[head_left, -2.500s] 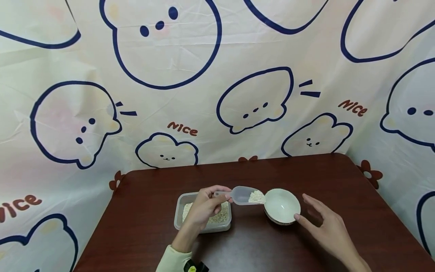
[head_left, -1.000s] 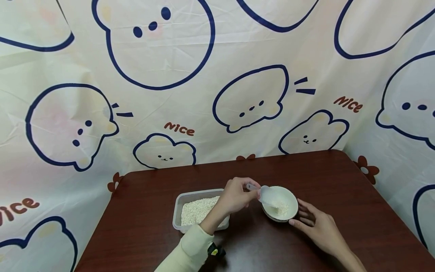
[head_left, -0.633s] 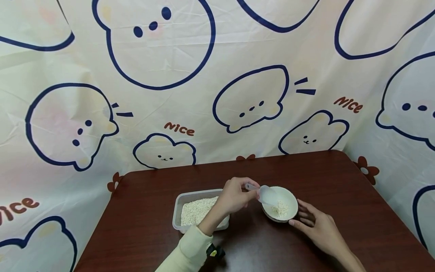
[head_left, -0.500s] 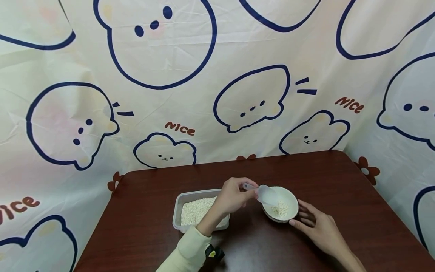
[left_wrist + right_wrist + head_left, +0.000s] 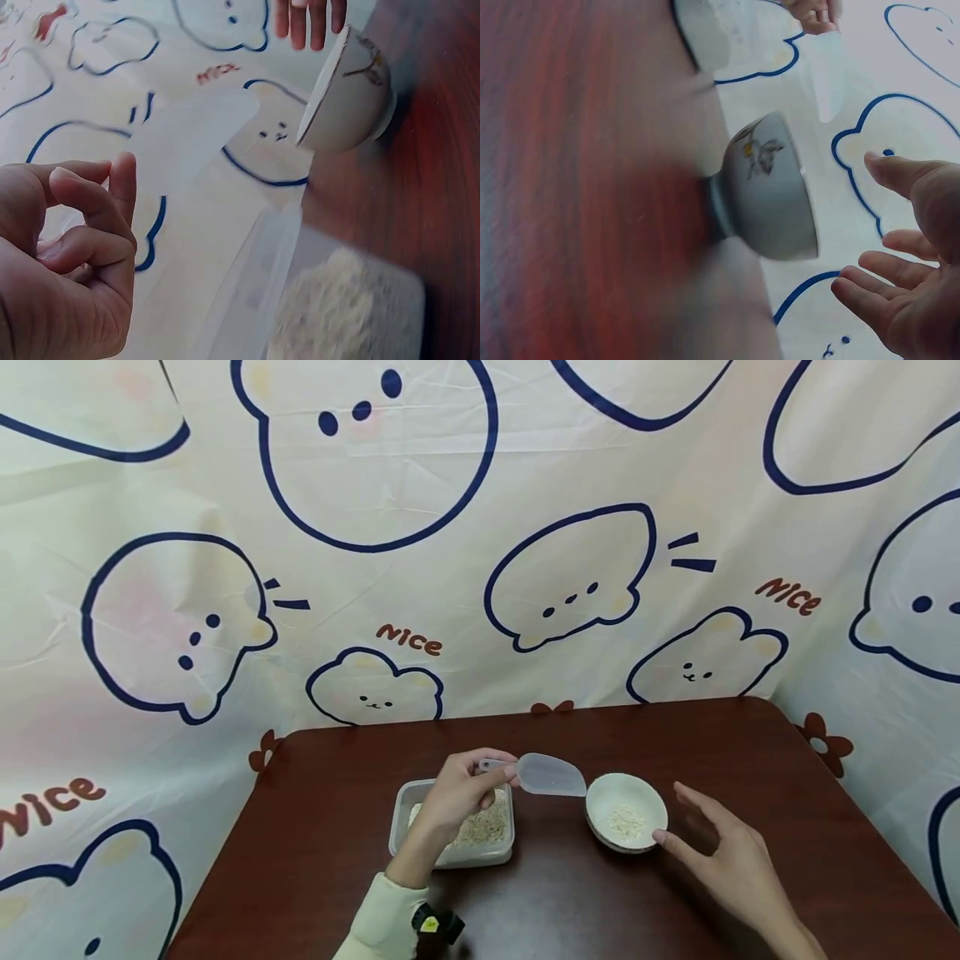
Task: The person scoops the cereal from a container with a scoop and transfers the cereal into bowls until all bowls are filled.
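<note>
A translucent plastic scoop (image 5: 551, 775) is pinched by its handle between the thumb and fingers of my left hand (image 5: 457, 797). It hangs just left of the white bowl (image 5: 626, 783) and looks empty. A small heap of pale grains (image 5: 626, 822) lies in the bowl. Beneath my left hand is a clear plastic tub (image 5: 472, 857) with more grains (image 5: 483, 828), partly hidden by that hand. To the right of the bowl, my right hand (image 5: 731, 864) has its fingers extended and spread. In the right wrist view, a gap shows between those fingers and the bowl (image 5: 769, 199).
All of this stands on a dark reddish-brown table (image 5: 540, 902). Behind and at both sides hangs a pale cloth (image 5: 442, 585) printed with blue-outlined cartoon figures. A dark device (image 5: 438, 923) is strapped to my left wrist.
The scoop, earlier carrying grains, tipped over the bowl and is now back to its left, looking empty. The bowl has gained grains. My right hand drew near the bowl, then moved slightly away.
</note>
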A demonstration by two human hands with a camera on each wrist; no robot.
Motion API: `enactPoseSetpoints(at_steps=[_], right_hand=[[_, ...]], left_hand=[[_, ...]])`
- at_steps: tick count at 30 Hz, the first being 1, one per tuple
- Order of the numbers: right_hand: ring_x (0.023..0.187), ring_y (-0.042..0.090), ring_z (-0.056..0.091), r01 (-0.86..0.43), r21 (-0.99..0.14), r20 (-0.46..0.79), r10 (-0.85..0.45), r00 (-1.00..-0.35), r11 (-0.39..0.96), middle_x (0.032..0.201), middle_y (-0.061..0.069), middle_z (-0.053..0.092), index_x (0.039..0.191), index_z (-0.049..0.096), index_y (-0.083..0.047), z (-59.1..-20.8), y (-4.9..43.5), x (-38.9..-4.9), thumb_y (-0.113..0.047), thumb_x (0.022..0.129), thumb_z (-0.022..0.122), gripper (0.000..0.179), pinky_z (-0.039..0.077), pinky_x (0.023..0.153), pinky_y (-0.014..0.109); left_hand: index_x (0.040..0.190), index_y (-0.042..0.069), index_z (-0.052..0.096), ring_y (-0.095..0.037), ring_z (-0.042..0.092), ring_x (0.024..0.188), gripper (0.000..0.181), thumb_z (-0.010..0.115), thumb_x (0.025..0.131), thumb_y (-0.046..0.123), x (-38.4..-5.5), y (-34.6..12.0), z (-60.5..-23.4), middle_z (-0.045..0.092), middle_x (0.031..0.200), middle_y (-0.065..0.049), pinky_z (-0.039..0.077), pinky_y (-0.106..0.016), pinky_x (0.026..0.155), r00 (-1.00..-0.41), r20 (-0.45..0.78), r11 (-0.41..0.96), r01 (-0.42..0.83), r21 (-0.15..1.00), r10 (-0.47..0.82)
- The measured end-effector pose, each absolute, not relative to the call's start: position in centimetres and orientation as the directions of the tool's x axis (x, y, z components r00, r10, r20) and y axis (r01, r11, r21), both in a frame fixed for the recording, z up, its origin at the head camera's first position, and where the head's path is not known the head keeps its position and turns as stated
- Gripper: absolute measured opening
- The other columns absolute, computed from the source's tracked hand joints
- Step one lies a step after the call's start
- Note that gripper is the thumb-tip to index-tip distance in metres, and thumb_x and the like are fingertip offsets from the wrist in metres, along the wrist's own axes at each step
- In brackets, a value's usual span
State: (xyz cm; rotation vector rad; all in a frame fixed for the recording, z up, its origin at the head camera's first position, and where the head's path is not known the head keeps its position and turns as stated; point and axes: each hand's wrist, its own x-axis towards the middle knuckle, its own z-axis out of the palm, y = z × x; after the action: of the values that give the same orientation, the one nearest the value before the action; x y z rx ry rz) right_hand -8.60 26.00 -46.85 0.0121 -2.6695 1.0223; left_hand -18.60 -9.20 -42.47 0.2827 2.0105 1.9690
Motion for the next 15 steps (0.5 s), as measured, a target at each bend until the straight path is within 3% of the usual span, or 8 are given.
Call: enactPoseSetpoints(at_steps=[2, 5, 7, 9, 12, 15], right_hand=[[0.124, 0.042, 0.071, -0.119, -0.646, 0.285, 0.094, -0.954, 0.754, 0.149, 0.017, 0.066, 0.152, 0.060, -0.012, -46.4, 25.7, -8.5, -0.043, 0.088, 0.090, 0.077, 0.060, 0.093, 0.057], [0.122, 0.038, 0.073, -0.138, -0.659, 0.299, 0.090, -0.950, 0.739, 0.149, 0.014, 0.067, 0.152, 0.060, -0.016, -45.8, 25.3, -8.4, -0.041, 0.087, 0.090, 0.076, 0.062, 0.090, 0.029], [0.124, 0.030, 0.072, -0.158, -0.656, 0.320, 0.082, -0.944, 0.738, 0.148, 0.010, 0.068, 0.152, 0.061, -0.018, -45.5, 24.8, -8.3, -0.042, 0.087, 0.091, 0.075, 0.052, 0.091, 0.010], [0.121, 0.011, 0.073, -0.192, -0.656, 0.345, 0.064, -0.936, 0.729, 0.147, 0.008, 0.069, 0.151, 0.062, -0.019, -45.4, 24.2, -8.3, -0.040, 0.086, 0.092, 0.074, 0.041, 0.089, -0.003], [0.123, -0.013, 0.061, -0.260, -0.665, 0.384, 0.021, -0.923, 0.700, 0.146, 0.007, 0.069, 0.150, 0.062, -0.019, -45.4, 23.2, -8.6, -0.035, 0.086, 0.092, 0.073, 0.043, 0.094, -0.001], [0.126, -0.023, 0.050, -0.319, -0.697, 0.393, -0.029, -0.919, 0.642, 0.148, 0.009, 0.068, 0.151, 0.061, -0.016, -45.5, 22.0, -9.1, -0.029, 0.086, 0.093, 0.072, 0.050, 0.094, 0.004]], left_hand=[[0.125, 0.001, 0.073, -0.007, 0.044, 0.051, 0.026, 0.070, 0.104, 0.015, -18.5, -10.1, -42.3, 0.079, 0.089, 0.000, 0.033, -0.020, 0.050, -0.937, -0.096, 0.022, -0.094, 0.995, 0.337], [0.125, 0.001, 0.072, -0.006, 0.044, 0.051, 0.026, 0.071, 0.104, 0.016, -18.4, -11.5, -42.3, 0.080, 0.089, 0.001, 0.033, -0.019, 0.049, -0.943, -0.109, 0.026, -0.106, 0.994, 0.314], [0.126, 0.001, 0.072, -0.006, 0.043, 0.050, 0.026, 0.070, 0.104, 0.016, -18.3, -12.5, -42.3, 0.080, 0.089, 0.000, 0.033, -0.019, 0.049, -0.948, -0.115, 0.038, -0.109, 0.993, 0.296], [0.125, 0.001, 0.072, -0.006, 0.043, 0.050, 0.026, 0.070, 0.104, 0.016, -18.2, -13.6, -42.3, 0.080, 0.089, 0.000, 0.032, -0.019, 0.048, -0.955, -0.119, 0.052, -0.109, 0.993, 0.273], [0.126, 0.000, 0.072, -0.006, 0.042, 0.049, 0.026, 0.069, 0.104, 0.015, -17.9, -15.3, -42.5, 0.081, 0.088, 0.000, 0.032, -0.020, 0.048, -0.965, -0.121, 0.066, -0.109, 0.992, 0.231], [0.125, -0.001, 0.072, -0.006, 0.041, 0.048, 0.028, 0.071, 0.104, 0.016, -17.5, -16.9, -42.5, 0.081, 0.088, -0.001, 0.030, -0.020, 0.047, -0.974, -0.134, 0.082, -0.121, 0.989, 0.183]])
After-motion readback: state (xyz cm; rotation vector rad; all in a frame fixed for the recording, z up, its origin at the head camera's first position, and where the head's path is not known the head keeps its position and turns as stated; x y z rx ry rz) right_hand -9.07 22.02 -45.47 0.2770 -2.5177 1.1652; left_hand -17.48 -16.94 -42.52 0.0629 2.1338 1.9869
